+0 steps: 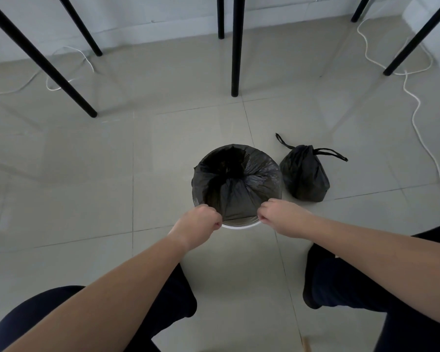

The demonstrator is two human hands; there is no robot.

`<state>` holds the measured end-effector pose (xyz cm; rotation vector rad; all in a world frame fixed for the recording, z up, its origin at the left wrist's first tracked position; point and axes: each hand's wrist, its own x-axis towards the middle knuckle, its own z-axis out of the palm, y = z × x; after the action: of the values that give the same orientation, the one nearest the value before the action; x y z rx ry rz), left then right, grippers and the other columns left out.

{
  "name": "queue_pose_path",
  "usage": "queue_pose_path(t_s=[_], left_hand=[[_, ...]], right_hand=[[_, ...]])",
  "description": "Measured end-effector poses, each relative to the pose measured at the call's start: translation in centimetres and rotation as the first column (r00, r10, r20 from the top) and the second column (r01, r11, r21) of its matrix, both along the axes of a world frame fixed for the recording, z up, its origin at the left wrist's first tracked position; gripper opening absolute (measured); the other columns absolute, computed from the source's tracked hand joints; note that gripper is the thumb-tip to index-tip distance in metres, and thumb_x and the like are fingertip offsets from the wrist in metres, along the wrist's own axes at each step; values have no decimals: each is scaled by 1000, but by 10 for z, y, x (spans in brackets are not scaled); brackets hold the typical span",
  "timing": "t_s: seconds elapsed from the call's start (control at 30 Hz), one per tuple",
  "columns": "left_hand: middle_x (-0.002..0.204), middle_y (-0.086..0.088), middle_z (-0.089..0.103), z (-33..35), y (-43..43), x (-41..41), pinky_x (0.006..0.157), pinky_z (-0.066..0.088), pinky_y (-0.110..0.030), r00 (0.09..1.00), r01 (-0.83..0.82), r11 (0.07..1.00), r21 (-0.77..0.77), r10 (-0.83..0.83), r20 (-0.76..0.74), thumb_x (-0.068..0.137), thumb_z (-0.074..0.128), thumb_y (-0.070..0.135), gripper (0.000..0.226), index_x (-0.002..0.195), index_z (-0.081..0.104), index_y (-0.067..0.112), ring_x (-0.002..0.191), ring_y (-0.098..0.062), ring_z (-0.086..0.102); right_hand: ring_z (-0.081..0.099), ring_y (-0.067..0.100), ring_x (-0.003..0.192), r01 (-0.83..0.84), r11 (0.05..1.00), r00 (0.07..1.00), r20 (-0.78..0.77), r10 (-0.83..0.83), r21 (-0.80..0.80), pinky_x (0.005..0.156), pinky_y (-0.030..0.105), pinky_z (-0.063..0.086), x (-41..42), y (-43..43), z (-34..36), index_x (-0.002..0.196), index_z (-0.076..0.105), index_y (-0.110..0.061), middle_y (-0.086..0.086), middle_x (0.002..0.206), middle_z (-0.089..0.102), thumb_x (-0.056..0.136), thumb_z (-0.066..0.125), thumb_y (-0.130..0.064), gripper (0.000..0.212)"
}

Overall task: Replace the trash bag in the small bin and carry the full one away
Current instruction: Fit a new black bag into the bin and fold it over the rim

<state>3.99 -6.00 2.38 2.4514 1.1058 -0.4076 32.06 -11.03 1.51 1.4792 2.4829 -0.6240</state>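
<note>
Left hand (201, 221) and right hand (281, 215) both pinched closed on new liner (236, 181), apparently at bin rim (239, 226); full bag (305, 174) alongside; no legible labels.

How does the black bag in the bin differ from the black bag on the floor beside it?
The black plastic liner bag is open, its mouth spread over the small white bin; the black drawstring bag is cinched shut with loops out. The liner is pinched by the left hand and right hand; the tied bag sits untouched on the floor. Both are glossy black plastic.

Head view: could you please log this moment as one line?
left hand: pinching liner | right hand: same | bin: near rim uncovered | full bag: tied, on floor
</note>
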Motion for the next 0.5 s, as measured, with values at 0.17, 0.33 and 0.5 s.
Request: queue_pose_path(t_s=[0.17,0.33,0.5], left_hand=[[92,8,60,-3,-19,-6,76,54,-38,998,50,998,23,-51,26,99,54,12,20,89,64,26,93,-20,56],[109,7,69,1,-14,-5,91,52,-36,979,-104,986,129,78,191,101,62,34,20,115,72,24,107,-20,59],[116,4,68,-6,-8,14,99,45,-39,997,-65,984,169,59,41,94,66,52,42,126,71,25,115,-25,55]], right_hand=[[60,23,96,24,999,999,-29,-23,47,84,36,51,2,-20,3,103,63,-17,1,104,62,105,53,-27,14],[63,23,86,138,954,989,-83,-120,265,72,39,57,-3,-22,-3,99,70,-20,-2,96,67,88,75,-25,13],[65,25,91,177,949,982,22,-189,259,73,38,54,-22,-9,-5,107,77,-21,-3,96,70,77,84,-35,33]])
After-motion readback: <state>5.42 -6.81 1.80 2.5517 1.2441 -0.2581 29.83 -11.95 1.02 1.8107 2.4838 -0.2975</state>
